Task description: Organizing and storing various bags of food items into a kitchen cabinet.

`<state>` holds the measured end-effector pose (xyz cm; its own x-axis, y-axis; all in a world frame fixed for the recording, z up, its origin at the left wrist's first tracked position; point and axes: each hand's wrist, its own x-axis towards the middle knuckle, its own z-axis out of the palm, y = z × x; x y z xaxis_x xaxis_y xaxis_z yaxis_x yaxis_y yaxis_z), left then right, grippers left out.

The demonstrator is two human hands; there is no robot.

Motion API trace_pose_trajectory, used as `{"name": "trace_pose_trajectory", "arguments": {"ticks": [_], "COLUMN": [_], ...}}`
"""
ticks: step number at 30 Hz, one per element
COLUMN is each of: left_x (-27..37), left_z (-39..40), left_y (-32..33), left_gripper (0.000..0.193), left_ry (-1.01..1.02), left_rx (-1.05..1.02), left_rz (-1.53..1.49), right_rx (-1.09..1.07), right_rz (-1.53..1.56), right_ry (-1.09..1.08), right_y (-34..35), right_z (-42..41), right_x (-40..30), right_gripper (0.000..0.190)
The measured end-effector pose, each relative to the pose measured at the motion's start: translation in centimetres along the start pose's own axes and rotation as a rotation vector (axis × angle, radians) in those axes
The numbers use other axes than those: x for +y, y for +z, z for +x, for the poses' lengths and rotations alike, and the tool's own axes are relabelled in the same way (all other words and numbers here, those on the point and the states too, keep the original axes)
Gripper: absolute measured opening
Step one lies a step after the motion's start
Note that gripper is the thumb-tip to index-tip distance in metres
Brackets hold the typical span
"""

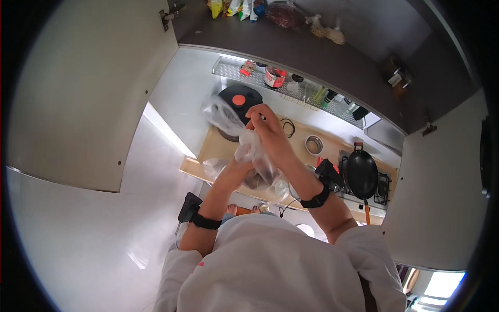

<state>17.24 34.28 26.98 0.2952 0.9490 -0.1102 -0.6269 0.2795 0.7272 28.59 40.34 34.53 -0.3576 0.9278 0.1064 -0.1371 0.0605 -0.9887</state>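
Observation:
A clear plastic bag (223, 114) is bunched up between my hands in front of my chest, its loose upper part spread to the left. My right hand (266, 126) pinches the twisted plastic with thumb and fingers. Lower down, my left hand (245, 165) is wrapped around the gathered plastic, its fingers mostly hidden behind it. Just below my hands are more clear plastic bags (278, 191), one with something brownish inside that I cannot make out. Each forearm wears a black strap with a small device.
Behind the bag, a black round appliance (249, 95) with an orange-red knob stands on the wooden counter (208, 146). A metal bowl (314, 145) and a black wok (362, 174) on the gas stove are at right. Jars line a metal rack (230, 69); the overhead cabinet's doors (89, 97) stand open.

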Motion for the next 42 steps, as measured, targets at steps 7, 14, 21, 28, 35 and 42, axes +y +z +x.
{"name": "trace_pose_trajectory", "arguments": {"ticks": [7,14,21,28,35,42], "left_x": [0.3,-2.3,-3.3,-3.2,-4.4,-5.3], "left_z": [0.9,1.4,2.4,2.8,2.8,2.4], "left_y": [1.1,-1.6,-2.9,-1.3,-2.0,-5.7], "left_gripper": [0.038,0.034,0.029,0.031,0.039,0.043], "left_ry": [-0.156,-0.185,-0.328,-0.365,-0.271,-0.242], "left_rx": [0.065,-0.018,0.025,0.154,0.051,-0.039], "left_rz": [0.001,-0.267,-0.459,-0.459,-0.426,-0.221], "right_rx": [-0.132,-0.013,0.052,0.115,0.265,0.156], "right_rz": [0.058,0.099,0.275,0.139,-0.023,-0.327], "right_ry": [0.144,0.267,0.375,0.236,0.113,-0.255], "right_y": [-2.4,-3.8,-4.2,-5.1,-4.7,-5.3], "right_z": [0.1,1.1,1.1,1.8,1.4,-2.7], "right_x": [0.6,3.3,6.1,8.8,10.0,13.0], "right_gripper": [0.031,0.023,0.018,0.021,0.019,0.047]}}
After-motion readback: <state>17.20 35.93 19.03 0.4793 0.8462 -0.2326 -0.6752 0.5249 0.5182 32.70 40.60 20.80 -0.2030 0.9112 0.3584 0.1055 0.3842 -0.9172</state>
